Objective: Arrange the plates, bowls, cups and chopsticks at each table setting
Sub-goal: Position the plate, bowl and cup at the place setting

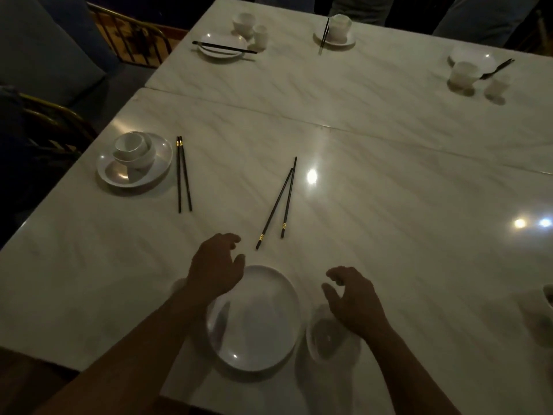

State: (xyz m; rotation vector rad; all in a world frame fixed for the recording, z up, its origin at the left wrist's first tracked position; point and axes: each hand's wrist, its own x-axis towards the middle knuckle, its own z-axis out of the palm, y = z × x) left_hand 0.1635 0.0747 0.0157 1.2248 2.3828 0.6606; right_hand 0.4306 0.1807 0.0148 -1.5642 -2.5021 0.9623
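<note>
The task looks partway through. At the left setting the left plate [119,178] carries a bowl [142,161] with a cup [128,145] nested in it, and a neat pair [183,175] of chopsticks lies straight just beside it, so that place seems done. The near setting is not: the near plate [260,324] lies bare close to the table's [404,250] front edge, the loose chopsticks [278,205] lie splayed beyond it with their tips crossing, and a small dish [324,342], blurred, sits just right of the plate. The left hand [215,265] hangs over the plate's far-left rim and the right hand [353,298] over the dish; both have loosely curled fingers and pinch nothing, and I cannot tell whether either touches the ware. Across the seam, the far plate [223,46] has chopsticks lying across it, the middle plate [335,40] has a pair leaning on its bowl, and the right plate [472,56] has bowl and cup scattered beside it, so those likely need tidying. There is wide bare marble between the near plate and the seam; the tight spots are the front edge under the forearms and the left edge by the chair [57,121]
</note>
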